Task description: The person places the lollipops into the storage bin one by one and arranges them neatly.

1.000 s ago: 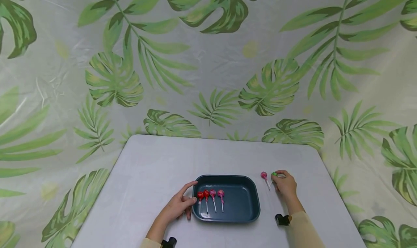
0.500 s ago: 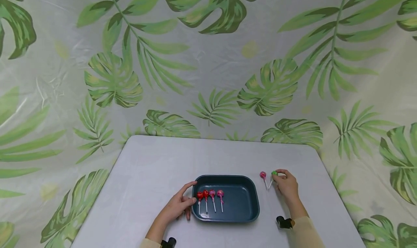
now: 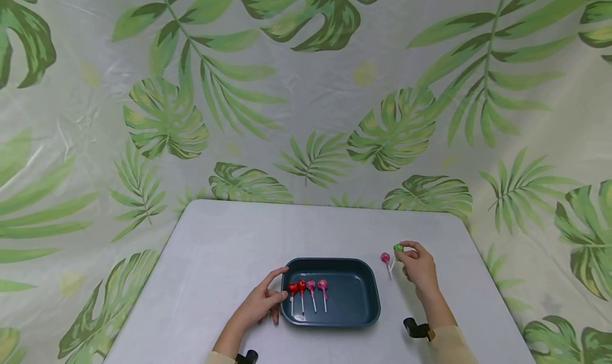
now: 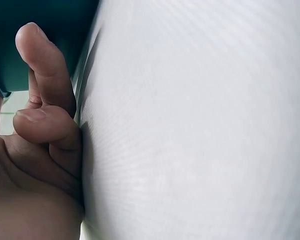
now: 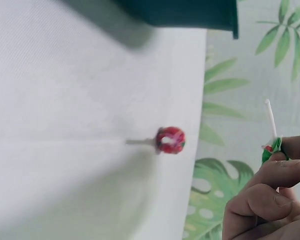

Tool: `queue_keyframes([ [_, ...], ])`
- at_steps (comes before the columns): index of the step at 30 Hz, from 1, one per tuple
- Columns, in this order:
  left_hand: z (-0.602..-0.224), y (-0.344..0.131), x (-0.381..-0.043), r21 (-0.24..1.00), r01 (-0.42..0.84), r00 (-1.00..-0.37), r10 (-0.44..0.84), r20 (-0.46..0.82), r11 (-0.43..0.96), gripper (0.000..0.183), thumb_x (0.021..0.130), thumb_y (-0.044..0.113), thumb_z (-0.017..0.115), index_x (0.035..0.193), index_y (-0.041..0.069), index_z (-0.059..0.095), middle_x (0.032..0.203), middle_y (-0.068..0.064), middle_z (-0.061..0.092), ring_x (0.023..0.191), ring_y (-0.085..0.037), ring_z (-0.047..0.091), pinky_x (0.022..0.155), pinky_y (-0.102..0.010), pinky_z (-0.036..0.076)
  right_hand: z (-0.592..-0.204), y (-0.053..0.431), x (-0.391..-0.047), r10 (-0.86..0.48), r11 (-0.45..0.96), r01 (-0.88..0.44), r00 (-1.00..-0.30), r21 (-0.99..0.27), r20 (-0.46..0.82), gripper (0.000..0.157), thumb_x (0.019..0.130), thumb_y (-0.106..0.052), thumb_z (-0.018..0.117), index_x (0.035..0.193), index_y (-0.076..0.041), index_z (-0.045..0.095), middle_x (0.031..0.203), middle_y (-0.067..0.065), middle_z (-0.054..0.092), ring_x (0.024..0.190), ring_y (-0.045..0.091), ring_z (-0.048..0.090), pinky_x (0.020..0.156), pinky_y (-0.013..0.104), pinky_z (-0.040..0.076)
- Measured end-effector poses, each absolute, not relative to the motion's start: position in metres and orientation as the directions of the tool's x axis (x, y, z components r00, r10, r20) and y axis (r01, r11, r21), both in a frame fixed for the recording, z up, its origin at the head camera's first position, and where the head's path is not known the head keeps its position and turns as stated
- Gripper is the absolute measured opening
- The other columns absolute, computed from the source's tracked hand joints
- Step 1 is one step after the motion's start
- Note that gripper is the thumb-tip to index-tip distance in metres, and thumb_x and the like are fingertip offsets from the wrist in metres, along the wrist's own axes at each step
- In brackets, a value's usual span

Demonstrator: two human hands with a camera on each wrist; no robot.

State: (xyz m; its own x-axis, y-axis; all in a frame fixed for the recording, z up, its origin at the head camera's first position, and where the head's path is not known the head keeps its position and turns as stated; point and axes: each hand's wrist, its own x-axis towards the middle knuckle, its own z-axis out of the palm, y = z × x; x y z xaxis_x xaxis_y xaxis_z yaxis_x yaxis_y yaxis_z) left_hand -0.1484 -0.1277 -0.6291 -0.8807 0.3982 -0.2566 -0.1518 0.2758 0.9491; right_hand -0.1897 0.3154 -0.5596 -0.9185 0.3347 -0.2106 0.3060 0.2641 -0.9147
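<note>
My right hand [image 3: 421, 265] pinches a green-wrapped lollipop [image 3: 398, 247] by its head between thumb and finger. In the right wrist view its white stick [image 5: 270, 119] points up, away from the fingers. Just left of this hand, a pink-red lollipop [image 3: 385, 257] lies on the table. My left hand [image 3: 260, 303] is at the left side of a dark blue tray [image 3: 354, 321], thumb and index finger touching its rim. The lower fingers [image 4: 45, 62] stay outside the tray wall, close over the table. Several red and pink lollipops [image 3: 311, 284] lie in a row in the tray's left half, sticks toward me.
A white cloth covers the table [image 3: 229, 231]. Behind it hangs a leaf-patterned curtain [image 3: 306, 87]. Black wrist cameras are strapped on both arms, one by the right sleeve [image 3: 451, 345].
The right hand has lifted the green lollipop a little, up and slightly left in the head view. The left hand and the tray stay in place.
</note>
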Motion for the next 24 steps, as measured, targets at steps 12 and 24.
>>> queue_keyframes([
  [12, -0.629, -0.128, -0.148, 0.949, -0.158, -0.879, 0.399, -0.261, 0.274, 0.061, 0.104, 0.035, 0.067, 0.158, 0.046, 0.040, 0.072, -0.013, 0.072, 0.048, -0.019, 0.062, 0.041, -0.025, 0.037, -0.535, 0.290, -0.180, 0.259, 0.232, 0.245, -0.948, -0.941, -0.183, 0.038, 0.100, -0.020, 0.071, 0.134, -0.009, 0.059, 0.078, -0.004, 0.065, 0.052, 0.009, 0.043, 0.048, 0.023, 0.034],
  [24, -0.628, -0.128, -0.147, 0.945, -0.158, -0.880, 0.394, -0.266, 0.285, 0.060, 0.105, 0.035, 0.067, 0.158, 0.046, 0.041, 0.072, -0.014, 0.073, 0.047, -0.018, 0.061, 0.042, -0.025, 0.038, -0.530, 0.266, -0.167, 0.133, 0.119, 0.186, -0.976, -0.975, -0.170, 0.037, 0.102, -0.018, 0.072, 0.134, -0.009, 0.057, 0.074, -0.009, 0.061, 0.048, 0.009, 0.041, 0.047, 0.023, 0.032],
])
